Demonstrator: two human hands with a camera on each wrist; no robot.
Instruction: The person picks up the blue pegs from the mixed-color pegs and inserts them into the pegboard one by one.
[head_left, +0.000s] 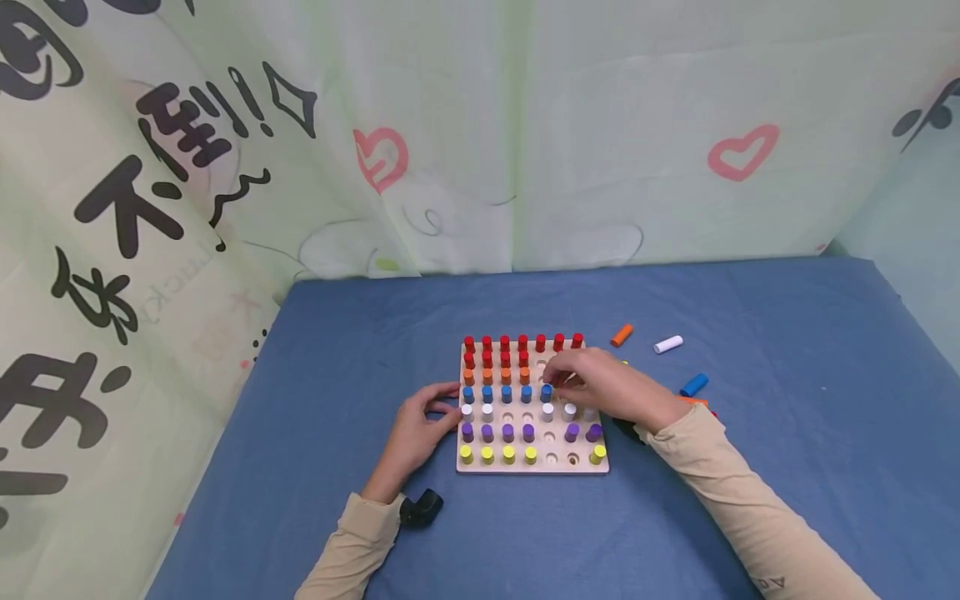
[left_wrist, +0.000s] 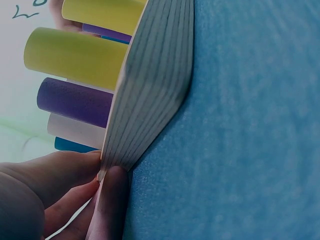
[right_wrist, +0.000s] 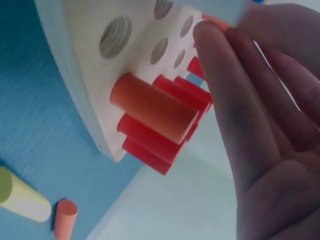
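Note:
A wooden pegboard [head_left: 498, 468] lies on the blue cloth, with rows of red, orange, blue, white, purple and yellow pegs standing in its holes. At its left edge my left hand [head_left: 422, 423] grips the rim. The left wrist view shows the thumb and fingers [left_wrist: 65, 175] close against the board's layered side, below a yellow peg [left_wrist: 75, 55]. My right hand [head_left: 600, 382] reaches over the board from the right and pinches a blue peg [head_left: 547, 393] at the end of the blue row. From the right wrist, that peg is hidden behind the fingers [right_wrist: 225, 90].
Right of the board lie a loose orange peg [head_left: 622, 335], a white peg [head_left: 668, 344] and a blue peg [head_left: 694, 385]. Other loose pegs are partly hidden by the right forearm. A printed curtain [head_left: 562, 167] hangs behind the cloth-covered table [head_left: 375, 333].

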